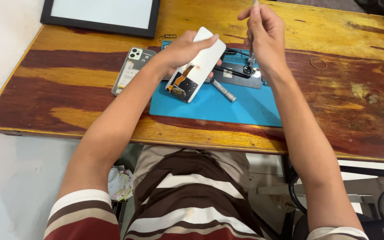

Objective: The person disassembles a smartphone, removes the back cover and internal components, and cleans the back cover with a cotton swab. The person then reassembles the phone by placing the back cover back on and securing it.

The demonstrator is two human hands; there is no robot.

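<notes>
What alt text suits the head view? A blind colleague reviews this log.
A person's left hand tilts a white phone screen panel over a blue mat while the right hand holds a thin tool upright, on a wooden table.

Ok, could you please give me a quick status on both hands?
Left hand holding white phone panel tilted above blue mat. Right hand gripping thin tool upright. Grey screwdriver lying loose on mat.

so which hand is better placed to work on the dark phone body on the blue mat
Right. The right hand already holds a thin tool tip-down over the dark phone body, while the left hand is occupied gripping the white screen panel.
</notes>
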